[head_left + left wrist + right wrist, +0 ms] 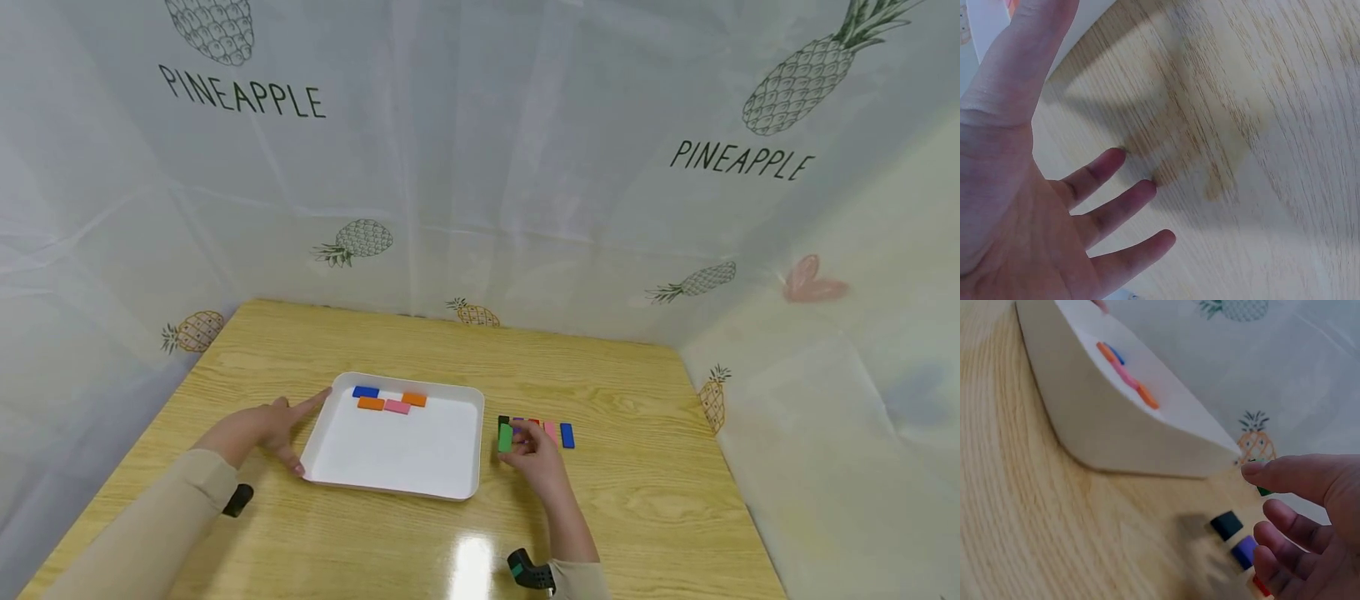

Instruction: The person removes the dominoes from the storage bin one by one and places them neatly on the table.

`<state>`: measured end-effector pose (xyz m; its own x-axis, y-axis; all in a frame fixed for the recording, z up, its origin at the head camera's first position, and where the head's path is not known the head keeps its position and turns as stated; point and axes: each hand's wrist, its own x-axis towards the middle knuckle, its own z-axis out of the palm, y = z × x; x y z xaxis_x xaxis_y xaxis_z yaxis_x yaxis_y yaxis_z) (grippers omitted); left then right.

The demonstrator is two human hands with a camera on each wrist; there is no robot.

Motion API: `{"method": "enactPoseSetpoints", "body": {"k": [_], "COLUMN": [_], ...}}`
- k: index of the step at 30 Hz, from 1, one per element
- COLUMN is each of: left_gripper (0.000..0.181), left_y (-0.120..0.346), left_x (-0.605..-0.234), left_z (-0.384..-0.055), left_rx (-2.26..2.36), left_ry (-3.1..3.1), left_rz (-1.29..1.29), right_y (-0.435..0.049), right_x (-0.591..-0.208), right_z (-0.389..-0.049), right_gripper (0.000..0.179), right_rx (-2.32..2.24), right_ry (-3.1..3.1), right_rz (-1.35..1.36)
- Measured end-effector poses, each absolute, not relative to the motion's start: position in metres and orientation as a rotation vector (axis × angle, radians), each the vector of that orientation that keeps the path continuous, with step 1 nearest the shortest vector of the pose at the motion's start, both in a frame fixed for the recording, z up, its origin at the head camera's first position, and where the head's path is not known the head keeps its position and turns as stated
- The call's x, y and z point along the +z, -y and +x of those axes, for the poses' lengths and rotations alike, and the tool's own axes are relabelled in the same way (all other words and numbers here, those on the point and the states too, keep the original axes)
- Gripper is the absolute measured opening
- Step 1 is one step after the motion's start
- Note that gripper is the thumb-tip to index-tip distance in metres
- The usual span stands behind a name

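Note:
A white rectangular tray [397, 462] lies on the wooden table. Inside, along its far side, lie a blue block [366, 392], a pink block [397, 407] and two orange blocks [371, 404]. My left hand [262, 425] spreads its thumb and index finger against the tray's left side, the other fingers loosely extended in the left wrist view. To the right of the tray, my right hand [543, 468] pinches a green block [506, 438] between thumb and finger, above the table. In the right wrist view the thumb mostly hides this block.
Beside and behind the right hand lies a row of blocks: black [1227, 525], purple [1245, 552], red [1261, 585], pink [551, 431] and blue [567, 436]. A pineapple-print cloth [480, 167] hangs around the table [637, 500].

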<state>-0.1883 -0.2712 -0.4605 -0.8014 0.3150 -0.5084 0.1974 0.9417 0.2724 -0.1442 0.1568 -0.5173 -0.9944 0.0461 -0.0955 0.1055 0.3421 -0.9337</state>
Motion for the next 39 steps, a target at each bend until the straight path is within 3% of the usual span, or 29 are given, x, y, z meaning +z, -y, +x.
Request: {"method": "enactPoseSetpoints", "body": {"k": [15, 29, 39], "left_gripper": [0.145, 0.138, 0.139], "left_y": [0.29, 0.282, 0.282], "left_x": [-0.491, -0.472, -0.479], "left_z": [-0.201, -0.206, -0.214], "left_rx": [0.434, 0.557, 0.61], "left_ry": [-2.497, -2.424, -2.388], "left_rz": [0.398, 0.465, 0.468], "right_y": [-0.174, -0.171, -0.172], "right_x": [-0.547, -0.553, -0.554], "right_z": [-0.142, -0.144, -0.144], "right_gripper": [0.052, 0.048, 0.048], "right_rx": [-1.646, -1.428, -1.387], "right_ry": [-2.576, -2.722, -2.745], "right_rz": [0.072, -0.023, -0.043]}}
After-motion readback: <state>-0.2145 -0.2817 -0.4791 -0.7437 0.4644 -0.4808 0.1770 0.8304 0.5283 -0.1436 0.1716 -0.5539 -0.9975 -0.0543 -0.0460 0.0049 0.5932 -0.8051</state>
